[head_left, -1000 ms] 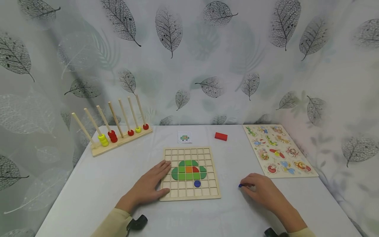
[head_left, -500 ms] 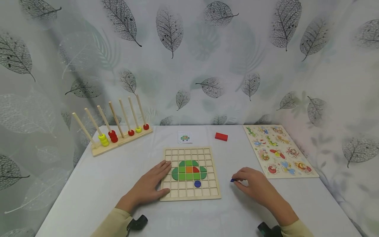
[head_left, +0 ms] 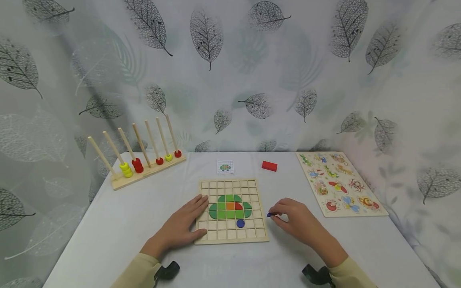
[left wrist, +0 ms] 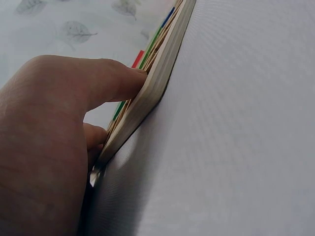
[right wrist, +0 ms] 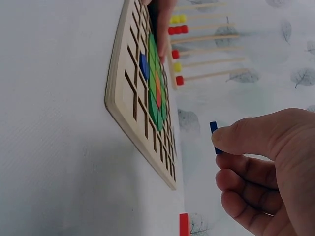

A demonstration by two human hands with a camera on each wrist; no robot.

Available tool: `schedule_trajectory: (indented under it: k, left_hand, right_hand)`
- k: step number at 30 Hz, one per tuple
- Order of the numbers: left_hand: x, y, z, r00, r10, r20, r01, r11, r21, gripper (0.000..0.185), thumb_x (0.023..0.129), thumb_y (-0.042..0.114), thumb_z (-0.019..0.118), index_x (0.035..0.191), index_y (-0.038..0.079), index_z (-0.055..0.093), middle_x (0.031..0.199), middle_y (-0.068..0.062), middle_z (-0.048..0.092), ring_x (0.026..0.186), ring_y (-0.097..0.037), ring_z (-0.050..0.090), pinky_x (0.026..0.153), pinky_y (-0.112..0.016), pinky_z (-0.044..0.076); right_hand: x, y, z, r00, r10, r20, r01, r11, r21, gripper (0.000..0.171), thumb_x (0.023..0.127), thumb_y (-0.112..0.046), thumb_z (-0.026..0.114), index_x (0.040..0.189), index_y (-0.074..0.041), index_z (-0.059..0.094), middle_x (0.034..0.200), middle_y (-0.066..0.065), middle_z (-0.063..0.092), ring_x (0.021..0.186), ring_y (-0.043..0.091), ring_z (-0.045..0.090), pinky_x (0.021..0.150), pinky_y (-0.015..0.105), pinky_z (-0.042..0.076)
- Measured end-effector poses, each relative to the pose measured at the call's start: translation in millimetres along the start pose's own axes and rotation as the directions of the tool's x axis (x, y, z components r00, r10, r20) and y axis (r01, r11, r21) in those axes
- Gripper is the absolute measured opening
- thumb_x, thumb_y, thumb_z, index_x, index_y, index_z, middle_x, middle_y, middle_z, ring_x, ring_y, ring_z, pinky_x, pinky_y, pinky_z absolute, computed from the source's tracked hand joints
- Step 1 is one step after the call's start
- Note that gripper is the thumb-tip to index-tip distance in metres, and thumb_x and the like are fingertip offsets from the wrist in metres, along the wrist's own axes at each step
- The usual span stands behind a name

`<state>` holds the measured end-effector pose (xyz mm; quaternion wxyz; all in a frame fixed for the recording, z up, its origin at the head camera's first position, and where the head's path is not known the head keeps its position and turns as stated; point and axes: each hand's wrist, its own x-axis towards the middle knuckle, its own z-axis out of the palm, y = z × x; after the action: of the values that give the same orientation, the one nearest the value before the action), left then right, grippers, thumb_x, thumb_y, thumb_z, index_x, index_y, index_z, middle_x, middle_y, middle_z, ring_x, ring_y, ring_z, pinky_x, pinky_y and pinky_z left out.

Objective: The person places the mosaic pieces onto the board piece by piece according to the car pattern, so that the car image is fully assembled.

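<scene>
A wooden grid board [head_left: 259,234] lies mid-table, with green, orange and red tiles [head_left: 226,215] set in its middle squares. Below them sits a round blue tile [head_left: 240,223]. My left hand [head_left: 181,224] rests on the board's left edge, fingers straight and spread; in the left wrist view the thumb [left wrist: 118,81] lies along the rim. Just off the board's right edge, my right hand [head_left: 297,220] pinches a small blue tile [right wrist: 213,137] between thumb and fingertips. The right wrist view shows that tile edge-on, its other fingers curled beneath.
Behind the board lie a small pattern card [head_left: 225,167] and a red block [head_left: 269,166]. A peg stand [head_left: 151,173] with red and yellow beads stands at back left. An animal picture board [head_left: 338,184] lies on the right. A leaf-patterned curtain [head_left: 230,80] hangs behind.
My right hand has moved left and slightly away from me, carrying the small blue tile toward the board. The left hand has stayed in place on the board.
</scene>
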<state>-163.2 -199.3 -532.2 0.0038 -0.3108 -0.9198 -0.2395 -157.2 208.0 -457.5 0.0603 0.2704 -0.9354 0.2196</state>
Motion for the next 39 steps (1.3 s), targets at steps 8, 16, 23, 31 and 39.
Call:
schedule_trajectory:
  k: [8,16,23,31,39]
  left_hand:
    - [-0.1,-0.5,0.7,1.0,0.002,-0.002,-0.002,1.0,0.007,0.088,0.1,0.058,0.065,0.169,0.009,0.039,0.178,0.001,0.029,0.165,-0.024,0.02,0.127,-0.053,0.03]
    - [0.5,0.5,-1.0,1.0,0.008,-0.006,-0.008,1.0,-0.002,0.089,0.1,0.056,0.066,0.169,0.008,0.039,0.177,-0.001,0.03,0.165,-0.024,0.02,0.127,-0.052,0.03]
    - [0.4,0.1,-0.6,1.0,0.014,-0.015,-0.014,1.0,-0.004,0.089,0.099,0.055,0.067,0.169,0.007,0.039,0.177,-0.002,0.031,0.164,-0.024,0.021,0.127,-0.053,0.03]
    - [0.6,-2.6,2.5,1.0,0.017,-0.021,-0.017,1.0,-0.002,0.089,0.1,0.057,0.066,0.169,0.008,0.039,0.177,-0.002,0.031,0.164,-0.024,0.021,0.127,-0.053,0.03]
    - [0.5,-2.6,0.8,0.999,0.034,-0.032,-0.035,0.999,-0.012,0.089,0.099,0.055,0.067,0.168,0.007,0.04,0.177,-0.003,0.031,0.164,-0.026,0.023,0.127,-0.054,0.031]
  right_hand:
    - [12.3,-12.0,3.9,0.999,-0.055,-0.002,0.055,0.998,0.025,0.024,0.086,-0.006,0.092,0.104,-0.019,0.083,0.101,-0.013,0.071,0.091,0.004,0.065,0.082,0.027,0.062]
    - [24.0,-24.3,10.0,0.996,-0.09,-0.003,0.09,0.994,0.065,0.022,0.087,-0.009,0.093,0.106,-0.016,0.084,0.102,-0.01,0.072,0.093,0.005,0.067,0.084,0.028,0.062]
    - [32.8,-36.0,17.8,0.996,-0.09,0.013,0.088,0.993,0.083,0.02,0.088,-0.011,0.092,0.106,-0.016,0.084,0.101,-0.011,0.072,0.094,0.004,0.066,0.084,0.027,0.062]
    - [44.7,-45.2,27.2,0.996,-0.087,0.029,0.085,0.993,0.087,0.017,0.09,-0.015,0.091,0.105,-0.019,0.084,0.098,-0.012,0.071,0.09,0.005,0.066,0.083,0.026,0.061]
    - [54.1,-51.7,31.5,0.994,-0.107,0.036,0.103,0.989,0.102,0.016,0.09,-0.016,0.091,0.104,-0.019,0.083,0.096,-0.013,0.072,0.091,0.007,0.067,0.083,0.026,0.061]
